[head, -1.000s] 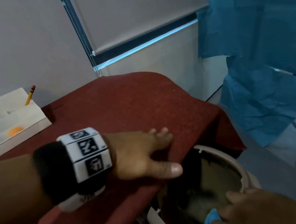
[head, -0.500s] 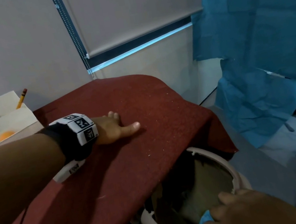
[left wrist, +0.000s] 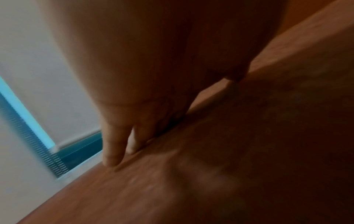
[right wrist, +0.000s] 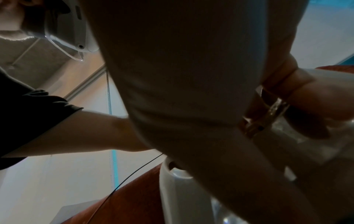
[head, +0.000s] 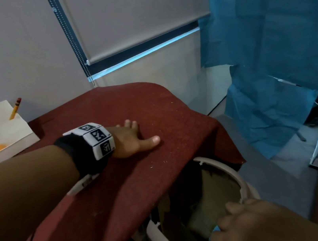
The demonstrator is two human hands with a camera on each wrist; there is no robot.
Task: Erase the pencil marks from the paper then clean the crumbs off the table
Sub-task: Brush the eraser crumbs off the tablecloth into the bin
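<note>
Black-and-white coded wristband (head: 94, 140), unreadable

We saw a matt, rough dark-red cloth (head: 174, 118) covering the table. Beside its near edge, the bin (head: 245, 181) looked smooth, glossy plastic; the box (head: 10, 133) looked matt card.

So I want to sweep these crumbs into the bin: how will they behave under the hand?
The crumbs are tiny specks, so probably very light and apt to scatter. The cloth looks fuzzy, so some may cling. The left hand lies flat, which likely suits slow strokes toward the bin.
</note>
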